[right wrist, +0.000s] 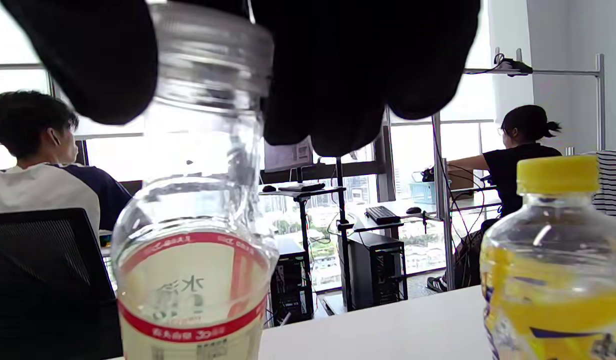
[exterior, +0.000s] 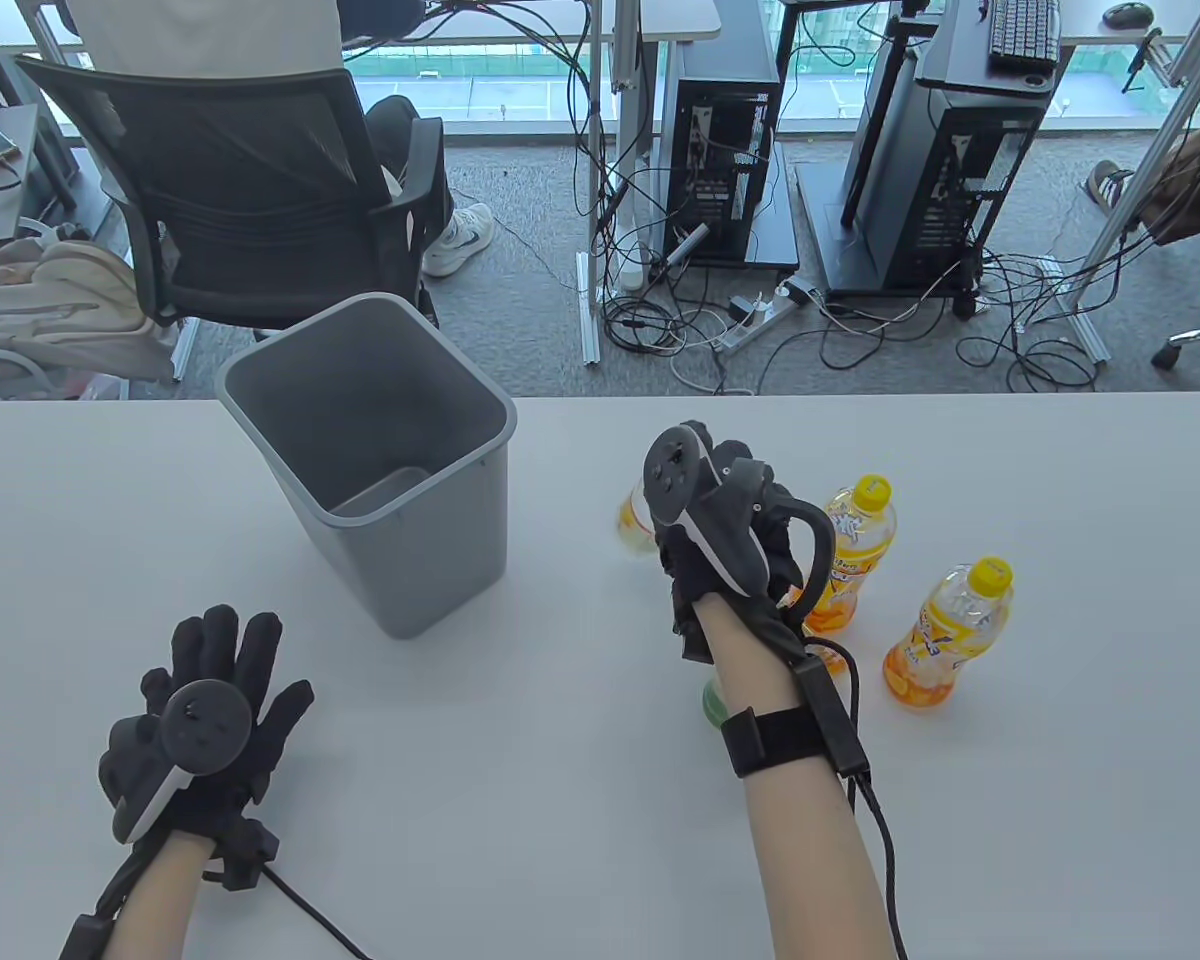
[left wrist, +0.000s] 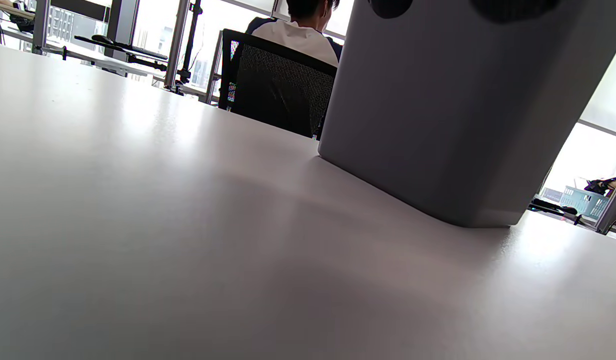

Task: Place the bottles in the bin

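Overhead view and low wrist views (tabletop-level) share the table [exterior: 520, 800]

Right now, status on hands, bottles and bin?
Right hand grips pale bottle by its cap. Left hand flat on table. Two orange bottles standing. Bin open, path clear.

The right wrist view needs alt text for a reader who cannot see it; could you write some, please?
Gloved fingers of the right hand grip the neck of a clear bottle with a red-banded label. A yellow-capped orange bottle stands at right on the white table, with seated people and desks behind.
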### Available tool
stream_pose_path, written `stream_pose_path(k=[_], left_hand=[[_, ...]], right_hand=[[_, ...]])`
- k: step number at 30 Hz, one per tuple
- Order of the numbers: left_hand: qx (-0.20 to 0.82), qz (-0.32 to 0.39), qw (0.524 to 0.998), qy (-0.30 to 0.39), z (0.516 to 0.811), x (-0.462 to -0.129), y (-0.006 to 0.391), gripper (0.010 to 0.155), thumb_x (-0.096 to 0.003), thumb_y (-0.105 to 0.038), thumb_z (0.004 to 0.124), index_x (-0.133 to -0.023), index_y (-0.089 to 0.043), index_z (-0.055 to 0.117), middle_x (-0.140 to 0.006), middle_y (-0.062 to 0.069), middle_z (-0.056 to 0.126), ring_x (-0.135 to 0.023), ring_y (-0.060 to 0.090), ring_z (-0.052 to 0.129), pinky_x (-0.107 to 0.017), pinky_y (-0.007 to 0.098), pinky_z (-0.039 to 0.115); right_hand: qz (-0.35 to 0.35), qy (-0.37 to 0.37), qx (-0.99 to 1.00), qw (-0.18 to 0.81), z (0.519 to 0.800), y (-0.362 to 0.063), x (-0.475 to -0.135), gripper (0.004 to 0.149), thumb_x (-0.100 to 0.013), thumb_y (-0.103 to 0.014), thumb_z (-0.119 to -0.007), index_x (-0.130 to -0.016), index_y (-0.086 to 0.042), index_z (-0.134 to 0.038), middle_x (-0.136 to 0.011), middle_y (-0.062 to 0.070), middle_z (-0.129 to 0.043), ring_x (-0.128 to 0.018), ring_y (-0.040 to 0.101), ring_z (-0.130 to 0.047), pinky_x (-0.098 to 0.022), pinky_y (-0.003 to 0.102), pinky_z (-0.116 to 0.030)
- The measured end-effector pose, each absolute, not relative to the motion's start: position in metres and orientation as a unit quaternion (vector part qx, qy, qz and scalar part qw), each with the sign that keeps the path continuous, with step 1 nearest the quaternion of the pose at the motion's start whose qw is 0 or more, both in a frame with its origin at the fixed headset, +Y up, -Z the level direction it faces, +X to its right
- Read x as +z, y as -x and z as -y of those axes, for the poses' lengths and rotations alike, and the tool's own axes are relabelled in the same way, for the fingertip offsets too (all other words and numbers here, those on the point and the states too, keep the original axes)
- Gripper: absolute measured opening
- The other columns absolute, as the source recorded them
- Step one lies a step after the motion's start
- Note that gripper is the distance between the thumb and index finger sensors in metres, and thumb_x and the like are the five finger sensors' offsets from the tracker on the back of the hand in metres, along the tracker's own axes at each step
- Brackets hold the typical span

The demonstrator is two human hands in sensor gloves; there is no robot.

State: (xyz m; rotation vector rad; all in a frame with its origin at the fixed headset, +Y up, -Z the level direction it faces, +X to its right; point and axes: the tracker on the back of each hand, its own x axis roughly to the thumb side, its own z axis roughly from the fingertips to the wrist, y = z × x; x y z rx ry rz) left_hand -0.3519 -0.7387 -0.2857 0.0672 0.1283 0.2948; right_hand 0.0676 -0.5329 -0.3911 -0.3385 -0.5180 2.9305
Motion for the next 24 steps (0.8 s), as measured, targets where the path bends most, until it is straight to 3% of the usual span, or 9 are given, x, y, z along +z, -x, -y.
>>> stream_pose_path(k=[6, 10, 14, 24], left_hand=[[0.152, -0.052, 0.987, -0.021, 0.741, -0.286, 0.353, 0.085, -0.0445, -0.075, 0.052, -0.118, -0.038, 0.03, -0.131, 0.0, 0.016, -0.123, 0.033, 0.012, -0.082, 0.07, 0.017], [0.144, -0.048, 0.988, -0.019, 0.741, -0.286, 0.351, 0.086, -0.0441, -0.076, 0.051, -0.118, -0.039, 0.029, -0.131, 0.0, 0.014, -0.123, 0.032, 0.01, -0.082, 0.071, 0.015], [0.14, -0.047, 0.989, -0.018, 0.741, -0.287, 0.35, 0.086, -0.0441, -0.076, 0.051, -0.118, -0.039, 0.028, -0.131, 0.0, 0.014, -0.123, 0.032, 0.01, -0.082, 0.071, 0.015], [0.144, -0.048, 0.988, -0.011, 0.74, -0.287, 0.351, 0.086, -0.0441, -0.076, 0.051, -0.118, -0.039, 0.027, -0.13, 0.0, 0.012, -0.123, 0.032, 0.008, -0.082, 0.07, 0.015]], right_hand=[[0.328, 0.126, 0.932, 0.089, 0.484, -0.065, -0.362, 0.065, -0.045, -0.056, -0.075, -0.103, -0.034, -0.055, -0.091, 0.002, -0.082, -0.077, 0.028, -0.088, -0.063, 0.043, -0.076], [0.362, 0.074, 0.918, 0.144, 0.475, -0.048, -0.349, 0.065, -0.047, -0.055, -0.074, -0.105, -0.036, -0.052, -0.095, 0.003, -0.08, -0.08, 0.028, -0.085, -0.065, 0.043, -0.075], [0.406, 0.014, 0.909, 0.094, 0.477, -0.018, -0.343, 0.066, -0.048, -0.054, -0.071, -0.108, -0.037, -0.049, -0.098, 0.002, -0.077, -0.082, 0.026, -0.084, -0.067, 0.042, -0.074], [0.318, -0.082, 0.936, 0.125, 0.509, 0.051, -0.358, 0.067, -0.047, -0.052, -0.069, -0.109, -0.036, -0.048, -0.098, 0.003, -0.078, -0.082, 0.027, -0.085, -0.067, 0.043, -0.074]])
